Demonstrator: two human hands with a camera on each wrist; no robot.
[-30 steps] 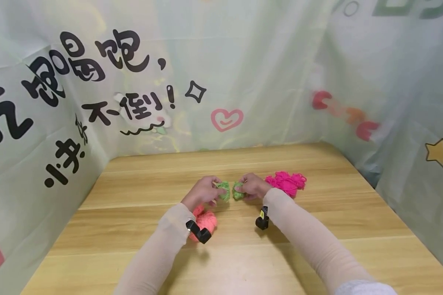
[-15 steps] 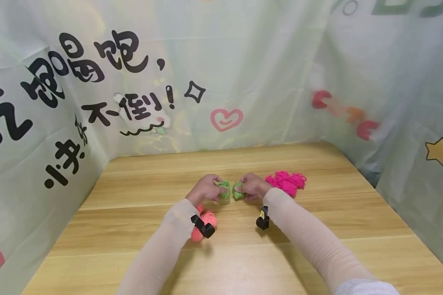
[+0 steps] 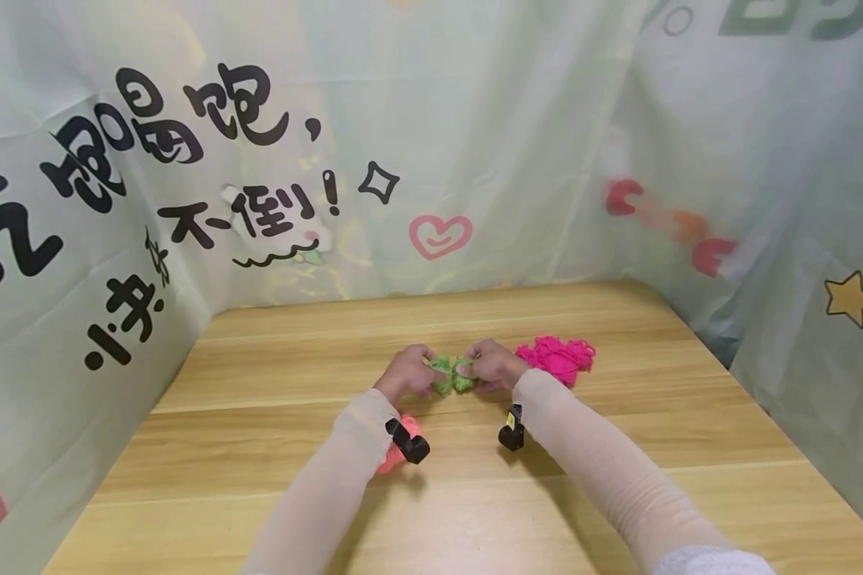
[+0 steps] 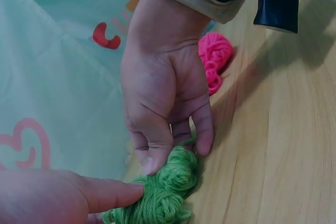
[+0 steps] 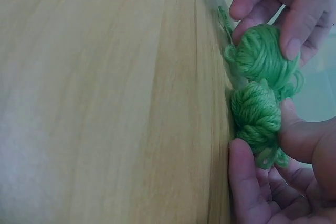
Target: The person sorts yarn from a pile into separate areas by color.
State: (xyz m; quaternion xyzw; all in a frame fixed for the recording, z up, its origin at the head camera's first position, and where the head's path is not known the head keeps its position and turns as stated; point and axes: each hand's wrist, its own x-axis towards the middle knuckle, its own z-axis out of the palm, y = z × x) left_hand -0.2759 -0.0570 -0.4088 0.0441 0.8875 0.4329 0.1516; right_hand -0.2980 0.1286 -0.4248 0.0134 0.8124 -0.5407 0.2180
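Observation:
Two small bundles of green yarn meet side by side near the middle of the wooden table. My left hand [image 3: 407, 372] pinches the left bundle [image 5: 261, 53] between thumb and fingers. On the other side, my right hand [image 3: 499, 366] grips the right bundle [image 5: 256, 109], its thumb on one side and fingertips beneath. In the right wrist view the bundles' near ends touch, and a loose strand trails off the left one. Coral yarn [image 3: 406, 443] lies partly hidden under my left wrist. Bright pink yarn [image 3: 557, 359] lies just beyond my right hand.
The wooden table [image 3: 259, 447] extends around both hands. A pale printed cloth [image 3: 518, 160] hangs behind it and along both sides. A black wrist camera [image 3: 407, 441] sits on the left sleeve, another camera [image 3: 512, 427] on the right.
My left hand has moved right with its green bundle, closing the gap to the right bundle. My left sleeve now covers more of the coral yarn. My right hand has stayed nearly still.

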